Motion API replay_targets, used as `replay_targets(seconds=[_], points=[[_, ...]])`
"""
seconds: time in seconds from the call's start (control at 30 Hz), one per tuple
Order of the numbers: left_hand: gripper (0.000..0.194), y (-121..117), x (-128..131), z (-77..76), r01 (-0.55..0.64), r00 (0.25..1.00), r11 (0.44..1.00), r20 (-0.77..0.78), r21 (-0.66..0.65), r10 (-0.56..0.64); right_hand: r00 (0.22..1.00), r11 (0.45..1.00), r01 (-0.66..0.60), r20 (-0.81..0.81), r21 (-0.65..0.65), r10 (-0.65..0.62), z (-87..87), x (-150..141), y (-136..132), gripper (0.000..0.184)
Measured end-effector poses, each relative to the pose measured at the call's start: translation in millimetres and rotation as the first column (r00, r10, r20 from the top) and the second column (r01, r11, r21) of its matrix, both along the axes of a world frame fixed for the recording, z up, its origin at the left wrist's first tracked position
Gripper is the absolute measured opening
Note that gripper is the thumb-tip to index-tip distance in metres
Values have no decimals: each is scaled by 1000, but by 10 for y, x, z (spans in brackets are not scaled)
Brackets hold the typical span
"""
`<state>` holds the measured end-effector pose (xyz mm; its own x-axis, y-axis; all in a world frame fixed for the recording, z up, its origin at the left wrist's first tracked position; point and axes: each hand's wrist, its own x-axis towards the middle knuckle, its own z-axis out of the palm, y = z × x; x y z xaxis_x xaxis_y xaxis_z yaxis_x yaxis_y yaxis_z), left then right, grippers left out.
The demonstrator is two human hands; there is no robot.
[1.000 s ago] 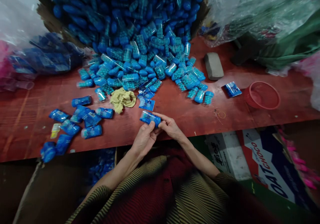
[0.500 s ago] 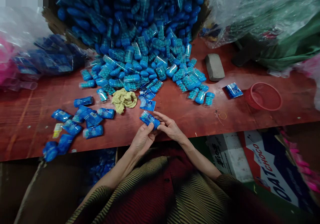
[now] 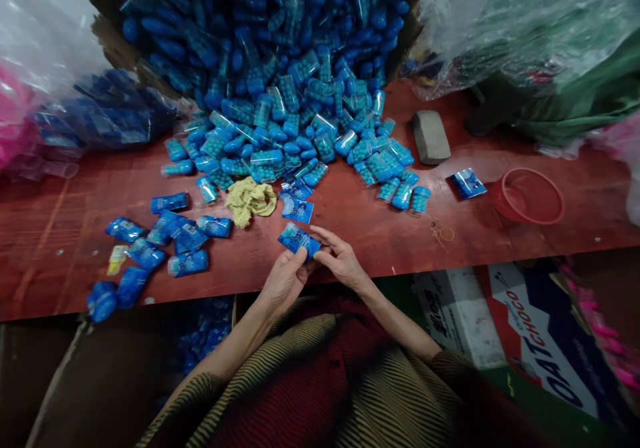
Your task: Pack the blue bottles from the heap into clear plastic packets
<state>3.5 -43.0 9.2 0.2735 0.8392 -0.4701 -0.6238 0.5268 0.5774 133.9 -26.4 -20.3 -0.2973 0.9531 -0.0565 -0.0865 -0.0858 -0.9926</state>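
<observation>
Between my hands is a small bottle with a blue printed sleeve [image 3: 296, 236], its clear end with pale blue beads pointing to the upper left. My left hand [image 3: 287, 273] pinches it from below, thumb on the front. My right hand [image 3: 340, 256] grips its right end with the thumb, and the fingers reach up behind it; how far they wrap round is hidden. Just beyond lie flat blue printed sleeves [image 3: 298, 211]. A crumpled yellow cloth [image 3: 250, 201] sits to their left. Several sleeved bottles [image 3: 188, 236] lie on the table further left.
A large heap of bead-filled blue bottles [image 3: 280, 128] spills from a carton onto the red table [image 3: 350, 201]. At the right are a grey block [image 3: 430, 137], a blue packet stack [image 3: 468, 183] and a red basket [image 3: 531, 196]. A yellow-capped item [image 3: 117, 259] lies left.
The held bottle has turned slightly in my fingers, showing more of the printed sleeve. Both hands stay in nearly the same place; the whole view has shifted a little.
</observation>
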Motion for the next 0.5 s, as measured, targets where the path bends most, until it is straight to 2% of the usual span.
replay_targets(seconds=[0.13,0.2,0.33,0.5], points=[[34,8,-21,-4,-39,997,999,-63,-38,36,999,999,-24,-33,22,24,-23,-18,-16,53],[32,7,-39,-10,-37,996,998,-81,-59,32,996,998,-54,-75,-21,52,-36,-6,-16,56],[32,-1,-78,-19,14,1000,997,4,-76,-14,981,986,-77,-187,-145,49,-64,44,3,55],[27,1,-99,-39,17,994,998,112,-59,-10,961,983,-117,-265,-143,76,-35,87,17,60]])
